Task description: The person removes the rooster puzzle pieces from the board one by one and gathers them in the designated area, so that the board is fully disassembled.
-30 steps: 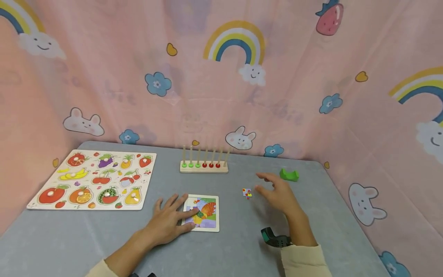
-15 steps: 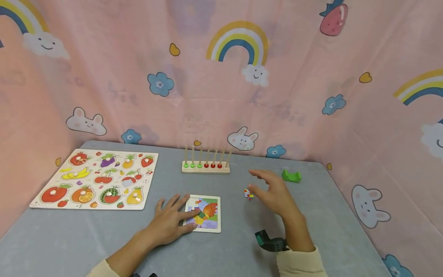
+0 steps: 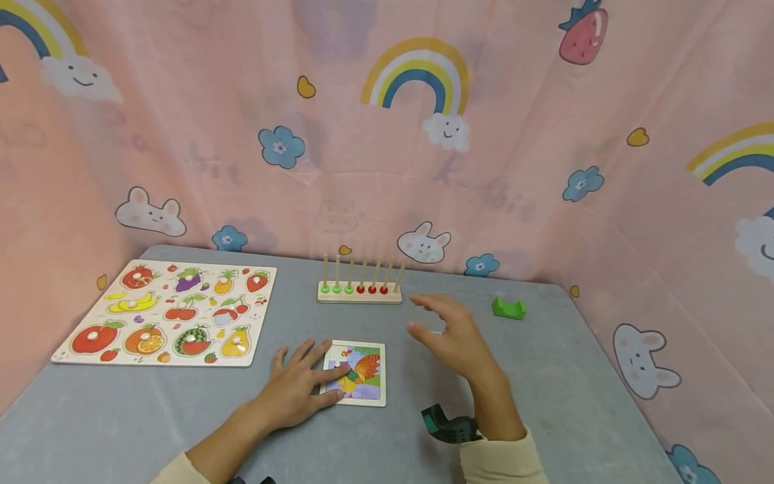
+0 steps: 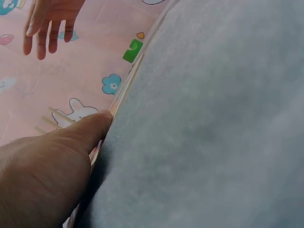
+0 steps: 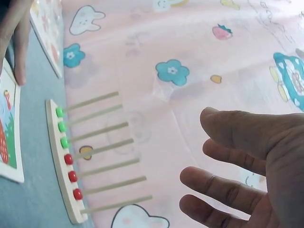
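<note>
My left hand (image 3: 299, 388) rests with spread fingers on a small framed jigsaw puzzle (image 3: 370, 386) that shows an orange, yellow and green picture. In the left wrist view, the thumb (image 4: 90, 128) lies along the puzzle's edge. My right hand (image 3: 453, 339) hovers above the table to the right of the puzzle, fingers apart and holding nothing. Behind it, a loose jigsaw piece is almost wholly hidden. The right wrist view shows the same hand's thumb (image 5: 232, 126) apart from the fingers, with only the curtain behind.
A wooden peg board (image 3: 359, 296) with green and red beads stands at the back middle. A large fruit knob puzzle (image 3: 163, 316) lies on the left. A green notched block (image 3: 509, 308) sits at the back right. A pink patterned curtain (image 3: 338, 181) surrounds the grey table (image 3: 580, 390).
My right hand has moved left and now covers most of the loose jigsaw piece, which showed beside it before. My left hand stays on the puzzle. The head view has shifted slightly.
</note>
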`<state>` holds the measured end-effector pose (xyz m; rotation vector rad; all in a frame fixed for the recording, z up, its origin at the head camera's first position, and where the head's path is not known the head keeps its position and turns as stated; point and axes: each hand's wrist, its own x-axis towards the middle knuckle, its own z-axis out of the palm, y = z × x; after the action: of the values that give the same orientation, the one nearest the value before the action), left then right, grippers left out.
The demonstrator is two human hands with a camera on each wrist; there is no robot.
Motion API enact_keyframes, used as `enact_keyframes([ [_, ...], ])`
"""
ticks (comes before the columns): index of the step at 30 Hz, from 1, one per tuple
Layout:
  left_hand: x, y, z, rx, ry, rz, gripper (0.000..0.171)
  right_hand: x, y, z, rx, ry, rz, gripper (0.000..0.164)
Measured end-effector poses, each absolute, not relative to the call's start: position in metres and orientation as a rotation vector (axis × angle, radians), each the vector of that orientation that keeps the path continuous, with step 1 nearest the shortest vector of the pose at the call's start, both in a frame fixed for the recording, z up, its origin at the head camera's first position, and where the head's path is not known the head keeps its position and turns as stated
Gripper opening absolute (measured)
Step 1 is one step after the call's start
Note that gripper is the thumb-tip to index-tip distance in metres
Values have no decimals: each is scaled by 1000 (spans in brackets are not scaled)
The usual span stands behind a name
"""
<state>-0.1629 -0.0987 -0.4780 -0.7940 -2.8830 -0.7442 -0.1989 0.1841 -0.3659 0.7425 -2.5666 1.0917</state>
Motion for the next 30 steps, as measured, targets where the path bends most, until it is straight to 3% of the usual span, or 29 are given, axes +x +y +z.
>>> enact_keyframes([
  [14, -163, -100, -478, -787, -2895, -750, 46, -195, 154, -372, 718, -2600, 1194, 44],
  [30, -163, -99, -479, -775, -2909, -734, 46, -206, 131, -408, 754, -2558, 1240, 41],
])
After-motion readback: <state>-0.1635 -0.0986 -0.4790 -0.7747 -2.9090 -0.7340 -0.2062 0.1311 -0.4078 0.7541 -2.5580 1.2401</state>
